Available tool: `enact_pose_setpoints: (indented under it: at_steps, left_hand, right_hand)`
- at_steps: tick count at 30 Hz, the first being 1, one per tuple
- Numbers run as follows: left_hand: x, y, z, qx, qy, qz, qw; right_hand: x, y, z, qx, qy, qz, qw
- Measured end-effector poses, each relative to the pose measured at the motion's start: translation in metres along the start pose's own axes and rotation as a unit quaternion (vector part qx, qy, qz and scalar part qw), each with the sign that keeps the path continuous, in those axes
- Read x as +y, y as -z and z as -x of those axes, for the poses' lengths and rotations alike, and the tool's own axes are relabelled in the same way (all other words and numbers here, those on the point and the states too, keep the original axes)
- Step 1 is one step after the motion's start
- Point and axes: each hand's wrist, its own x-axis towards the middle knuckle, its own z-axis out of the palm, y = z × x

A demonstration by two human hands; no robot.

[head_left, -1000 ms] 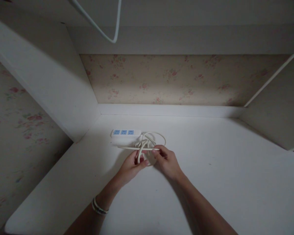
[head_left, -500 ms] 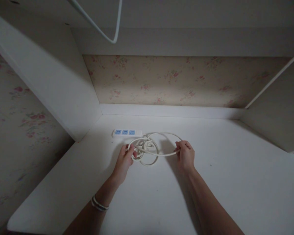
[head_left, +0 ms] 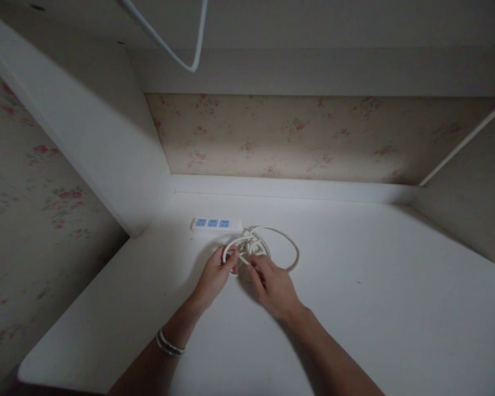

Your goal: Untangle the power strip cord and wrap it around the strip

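Observation:
A white power strip (head_left: 216, 224) with blue socket faces lies on the white desk, its cord running off the right end. That white cord (head_left: 296, 250) forms several loose loops in front of and beside the strip. My left hand (head_left: 218, 274) is closed on the left side of the loops, thumb on top. Close beside it, my right hand (head_left: 272, 283) pinches a stretch of the cord just right of the left fingertips. The right fingertips partly hide the tangle of loops behind them.
The white desk top (head_left: 355, 330) spreads around the hands. Side panels (head_left: 91, 126) stand left and right, with floral wallpaper (head_left: 272, 137) at the back. A white shelf (head_left: 313, 71) overhangs, and a thin white cable (head_left: 196, 55) dangles at top left.
My right hand has moved left and nearer, from the far right of the loop to beside my left hand. The right-hand loop now lies on the desk. My left hand keeps its grip.

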Motion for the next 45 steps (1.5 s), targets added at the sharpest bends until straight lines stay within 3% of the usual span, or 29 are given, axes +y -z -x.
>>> enact_pose_setpoints:
  at_steps: [2, 5, 12, 18, 23, 28, 31, 34, 37, 40, 45]
  left_hand:
    - [0.000, 0.000, 0.000, -0.012, 0.007, 0.006, 1.000]
    - [0.003, 0.001, 0.001, -0.036, 0.023, 0.028, 0.999]
    - [0.006, 0.002, 0.000, -0.037, 0.031, 0.106, 0.993]
    - [-0.003, 0.005, -0.004, -0.026, 0.039, 0.115, 0.992]
    - [-0.006, 0.008, -0.007, -0.001, 0.072, 0.137, 0.988]
    - [-0.005, 0.009, -0.007, -0.007, 0.068, 0.163, 0.984]
    - [-0.005, 0.009, -0.007, -0.011, 0.065, 0.182, 0.981]
    - [-0.007, 0.009, -0.007, -0.001, 0.057, 0.182, 0.982]
    - [-0.010, 0.010, -0.008, 0.015, 0.048, 0.167, 0.985]
    - [-0.011, 0.012, -0.007, 0.009, 0.027, 0.147, 0.989]
    - [-0.006, 0.014, -0.004, -0.005, 0.020, 0.126, 0.992]
  right_hand:
    - [-0.008, -0.005, 0.001, -0.055, -0.029, 0.001, 0.998]
    - [-0.006, -0.002, -0.001, -0.070, -0.066, -0.066, 0.993]
    - [0.006, 0.017, -0.006, 0.029, -0.128, -0.305, 0.943]
    - [0.010, 0.024, -0.005, 0.036, -0.138, -0.453, 0.880]
    - [0.016, 0.038, -0.007, 0.101, -0.143, -0.600, 0.780]
    - [0.020, 0.057, -0.017, 0.242, -0.164, -0.695, 0.657]
    - [0.026, 0.060, -0.020, 0.335, -0.201, -0.684, 0.616]
    - [0.035, 0.059, -0.020, 0.385, -0.234, -0.647, 0.615]
    - [0.043, 0.058, -0.021, 0.407, -0.220, -0.632, 0.622]
    - [0.049, 0.058, -0.022, 0.417, -0.200, -0.609, 0.644]
    - [0.060, 0.060, -0.020, 0.426, -0.224, -0.568, 0.668]
